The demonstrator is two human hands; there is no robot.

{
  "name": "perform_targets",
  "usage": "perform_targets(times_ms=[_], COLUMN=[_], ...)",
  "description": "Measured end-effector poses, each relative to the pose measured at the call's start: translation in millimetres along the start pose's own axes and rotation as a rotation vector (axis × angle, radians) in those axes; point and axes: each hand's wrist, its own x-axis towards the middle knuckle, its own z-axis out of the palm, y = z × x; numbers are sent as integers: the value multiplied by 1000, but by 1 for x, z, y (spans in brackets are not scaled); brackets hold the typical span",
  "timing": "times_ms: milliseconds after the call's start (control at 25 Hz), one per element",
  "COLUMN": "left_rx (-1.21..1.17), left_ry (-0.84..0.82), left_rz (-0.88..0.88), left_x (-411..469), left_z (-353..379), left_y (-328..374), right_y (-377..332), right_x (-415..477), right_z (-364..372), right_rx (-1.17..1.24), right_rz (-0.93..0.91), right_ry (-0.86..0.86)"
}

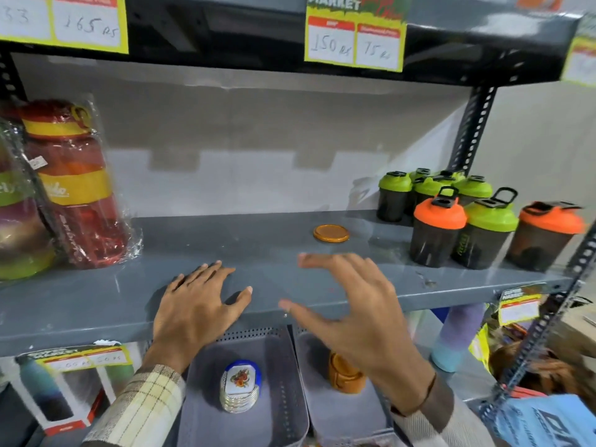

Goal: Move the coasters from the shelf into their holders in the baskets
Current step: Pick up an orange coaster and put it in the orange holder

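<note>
1. Only one coaster point(331, 233) lies on the grey shelf point(96, 308): a flat, round, orange-brown disc with a raised rim, toward the back, right of the middle.
2. Nearest to it is the right hand point(351, 304), raised above the shelf's front part with fingers and thumb spread wide; it holds nothing and sits short of the coaster, apart from it.
3. Over to the left, the left hand point(196, 304) rests palm-down on the shelf's front edge, fingers fanned out flat, gripping nothing.
4. Below the shelf stand two grey perforated baskets, side by side.
5. Inside the left basket point(283, 398) is a blue holder point(241, 385) with a stack of silver-edged coasters, the top one showing a red floral picture.
6. Inside the right basket point(309, 366) is an orange-brown holder point(345, 375), partly hidden by the right wrist.
7. Further right on the shelf I count seven shaker bottles point(438, 233): two with orange lids, five with green.
8. On the far left stand wrapped bottles point(74, 188).
</note>
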Motion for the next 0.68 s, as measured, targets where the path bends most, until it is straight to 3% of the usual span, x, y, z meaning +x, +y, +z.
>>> perform_targets(times_ms=[200,520,680], left_rx=[47,39,26], left_ry=[-13,-3,20], left_rz=[8,12,3], left_x=[1,0,1], left_z=[-4,-4,-4], left_y=[4,3,4], right_y=[47,154,190], right_x=[53,80,69], right_z=[-1,71,100], right_rx=[-51,-117,-195], right_rz=[188,589,679], right_ry=[7,-253,-367])
